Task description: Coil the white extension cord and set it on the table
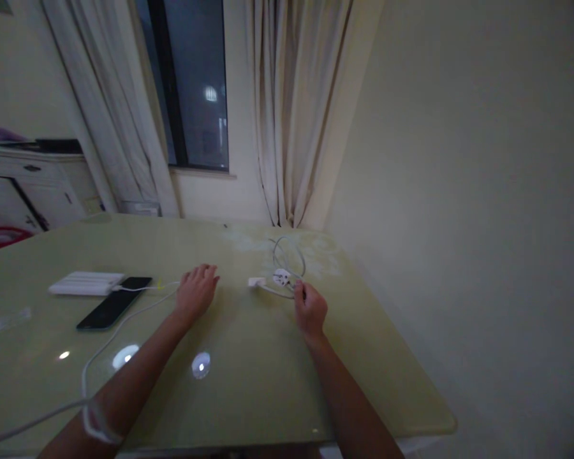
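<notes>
My right hand [310, 310] is closed in a pinch on a thin white cable [287, 258] that loops on the table beside a white plug adapter [282, 278] and a small white connector [255, 282]. My left hand [197, 290] lies flat on the glossy green table [249, 382] with its fingers stretched out, holding nothing. Left of it lie a black phone [113, 302] and a white power strip [86, 283]. A second white cord [105, 347] runs from the strip toward the table's near left edge, passing under my left forearm.
A cream wall stands close on the right, along the table's edge. Curtains [291, 108] and a dark window [191, 83] are behind the table. A white cabinet [29, 185] and something red [0, 237] sit at the far left.
</notes>
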The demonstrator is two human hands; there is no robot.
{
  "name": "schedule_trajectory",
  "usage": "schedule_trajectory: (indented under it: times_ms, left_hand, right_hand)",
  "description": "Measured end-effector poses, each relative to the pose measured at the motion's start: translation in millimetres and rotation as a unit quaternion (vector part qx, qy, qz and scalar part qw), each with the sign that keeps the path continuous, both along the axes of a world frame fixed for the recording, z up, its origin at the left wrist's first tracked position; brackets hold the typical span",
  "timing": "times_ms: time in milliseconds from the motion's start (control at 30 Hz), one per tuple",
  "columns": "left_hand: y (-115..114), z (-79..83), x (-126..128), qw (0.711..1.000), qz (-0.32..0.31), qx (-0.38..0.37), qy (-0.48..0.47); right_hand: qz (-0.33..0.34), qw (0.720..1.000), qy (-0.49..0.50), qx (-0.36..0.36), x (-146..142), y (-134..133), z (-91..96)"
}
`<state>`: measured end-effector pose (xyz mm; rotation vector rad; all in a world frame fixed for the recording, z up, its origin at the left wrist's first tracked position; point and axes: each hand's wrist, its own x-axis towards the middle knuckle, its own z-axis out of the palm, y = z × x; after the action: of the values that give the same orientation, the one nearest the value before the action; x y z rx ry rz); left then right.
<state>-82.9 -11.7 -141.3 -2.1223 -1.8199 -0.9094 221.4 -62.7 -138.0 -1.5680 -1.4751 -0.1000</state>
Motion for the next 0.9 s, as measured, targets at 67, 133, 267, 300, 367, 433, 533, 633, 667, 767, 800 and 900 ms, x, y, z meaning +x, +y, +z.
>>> schedule_trajectory:
  times_ms: [67,133,267,300,367,433,533,633,667,767,800,900]
  left_hand:
    - [-1,2.1,-30,0.998,0.068,0.007,0.001]
    - [-6,4.1,-56,0.994,0.104,0.003,-0.034]
    - [-21,9.2,-94,0.983,0.079,-0.018,-0.166]
    - [-26,11.0,-102,0.981,0.066,-0.020,-0.183]
    - [-36,15.1,-115,0.983,0.059,-0.033,-0.172]
    - [-45,19.4,-127,0.988,0.081,-0.064,-0.116]
    - [-56,23.8,-140,0.984,0.128,-0.093,-0.077]
    - [-64,22.8,-154,0.977,0.149,-0.045,-0.147]
    - [-65,21.2,-159,0.977,0.150,-0.035,-0.148]
    - [-67,15.8,-179,0.982,0.161,-0.077,-0.063]
    - [-66,14.8,-185,0.979,0.171,-0.101,-0.043]
    - [-59,17.6,-203,0.957,0.207,-0.134,-0.154]
  right_hand:
    - [0.003,1.000,-0.001,-0.003,1,1,2.0]
    - [0.007,1.000,-0.009,-0.004,1,1,2.9]
    - [0.017,0.999,-0.026,0.004,-1,1,0.8]
    - [0.020,0.999,-0.029,0.006,-1,1,-0.1]
    - [0.021,0.999,-0.032,0.007,-2,1,-1.6]
    - [0.020,0.999,-0.035,0.006,-2,0,-2.8]
    - [0.022,0.999,-0.038,0.000,-3,0,-3.6]
    - [0.024,0.999,-0.040,0.001,-4,0,-4.0]
    - [0.025,0.999,-0.040,0.003,-5,0,-4.1]
    - [0.029,0.999,-0.044,0.004,-6,0,-4.3]
    - [0.031,0.999,-0.045,0.004,-7,0,-4.2]
    - [0.035,0.998,-0.049,0.005,-8,-1,-3.4]
